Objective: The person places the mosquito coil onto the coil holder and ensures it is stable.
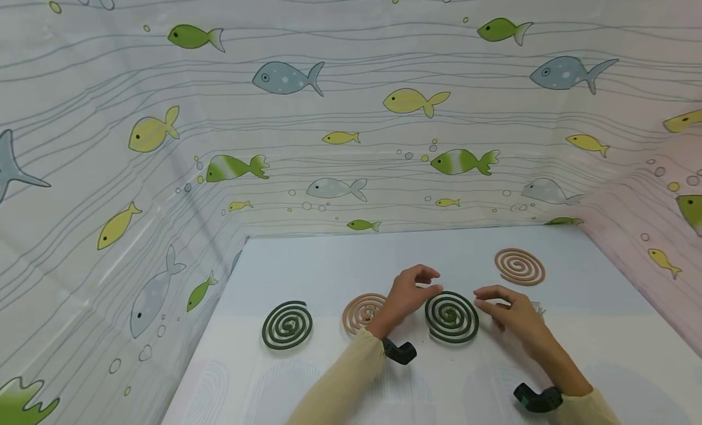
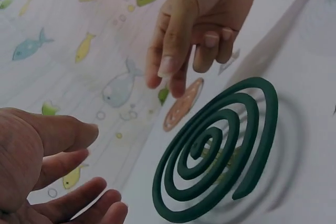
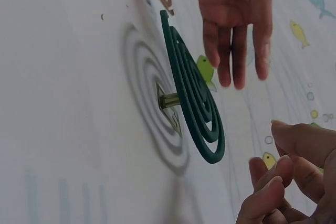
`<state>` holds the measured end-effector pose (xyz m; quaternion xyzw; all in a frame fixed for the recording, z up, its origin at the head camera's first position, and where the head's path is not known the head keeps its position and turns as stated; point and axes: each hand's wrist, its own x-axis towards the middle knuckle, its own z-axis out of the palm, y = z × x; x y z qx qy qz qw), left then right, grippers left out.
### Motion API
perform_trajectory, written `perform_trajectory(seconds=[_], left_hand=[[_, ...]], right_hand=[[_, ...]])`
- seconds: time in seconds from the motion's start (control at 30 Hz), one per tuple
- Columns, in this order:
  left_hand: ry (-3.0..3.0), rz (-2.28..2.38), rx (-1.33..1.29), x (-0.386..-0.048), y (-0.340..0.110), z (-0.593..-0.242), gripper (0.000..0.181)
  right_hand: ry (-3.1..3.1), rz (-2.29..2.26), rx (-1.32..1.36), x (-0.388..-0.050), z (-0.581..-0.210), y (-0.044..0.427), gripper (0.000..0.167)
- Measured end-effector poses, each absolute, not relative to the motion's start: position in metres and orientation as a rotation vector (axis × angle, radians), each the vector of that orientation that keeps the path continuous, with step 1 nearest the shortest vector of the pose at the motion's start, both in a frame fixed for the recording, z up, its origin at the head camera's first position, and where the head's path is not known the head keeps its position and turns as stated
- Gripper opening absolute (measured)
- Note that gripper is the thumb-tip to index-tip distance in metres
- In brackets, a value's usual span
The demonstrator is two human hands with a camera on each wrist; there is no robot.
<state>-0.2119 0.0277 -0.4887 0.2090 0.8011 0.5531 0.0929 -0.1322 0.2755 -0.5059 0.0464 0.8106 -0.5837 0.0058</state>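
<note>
A dark green mosquito coil [image 1: 465,334] sits raised above the tabletop on a small metal stand [image 3: 169,100], its shadow falling on the surface beneath. My left hand [image 1: 407,296] is at the coil's left side, fingers loosely bent and holding nothing. Across from it, my right hand [image 1: 514,315] hovers by the right edge, also without anything in its grasp. In the right wrist view both hands stand apart from the green coil [image 3: 185,85]. A brown mosquito coil [image 1: 351,311] lies left of the left hand, partly covered by it.
Another green coil [image 1: 266,325] stands at the far left of the white table [image 1: 307,260]. A second brown coil [image 1: 518,267] is at the back right. Behind the right hand, a loose metal stand [image 1: 538,309] is partly visible. Fish-patterned walls [image 1: 395,163] enclose the back and sides.
</note>
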Motion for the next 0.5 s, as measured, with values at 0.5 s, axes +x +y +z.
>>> perform_trajectory(seconds=[0.5], left_hand=[[2.206,1.686,0.776,-0.220,0.058,-0.469,0.026]], right_hand=[[2.625,-1.820,0.190,-0.137,-0.495,0.299,0.052]])
